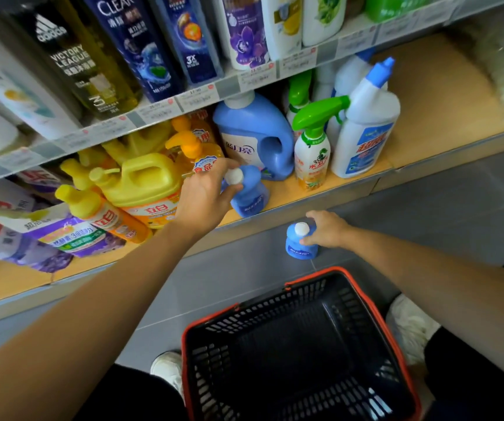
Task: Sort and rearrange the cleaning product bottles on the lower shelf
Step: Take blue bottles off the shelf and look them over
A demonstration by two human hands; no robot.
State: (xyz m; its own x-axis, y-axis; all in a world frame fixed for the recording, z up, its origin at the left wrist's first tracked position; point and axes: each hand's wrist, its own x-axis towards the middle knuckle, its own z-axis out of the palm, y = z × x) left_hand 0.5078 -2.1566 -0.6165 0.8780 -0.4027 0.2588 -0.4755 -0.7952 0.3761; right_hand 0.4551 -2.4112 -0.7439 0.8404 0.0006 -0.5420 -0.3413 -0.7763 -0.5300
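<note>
Our left hand (205,192) reaches to about eleven o'clock of the view's centre. Its thumb and fingers curl round the neck of a small blue bottle (249,196), just under its white cap. That bottle sits at the front edge of the lower shelf (426,117), and we cannot tell whether its base rests fully on the board.

At twelve o'clock from it, just behind, stands a large blue detergent jug (253,135). At two o'clock from it are a green-trigger spray bottle (313,153) and a white bottle with a blue spout (366,126), which stand side by side. At nine o'clock from it, behind our left hand, a yellow jug (150,180) stands among orange and yellow pump bottles.

Our right hand (326,227) is lower, at about one o'clock of the centre. Its fingers close round the shoulder of a second small blue bottle (300,243) with the same white cap. This one stands upright on the grey floor (426,214), just in front of the shelf edge. A black basket (290,344) with an orange rim sits on the floor at six o'clock from this bottle, between our shoes.
</note>
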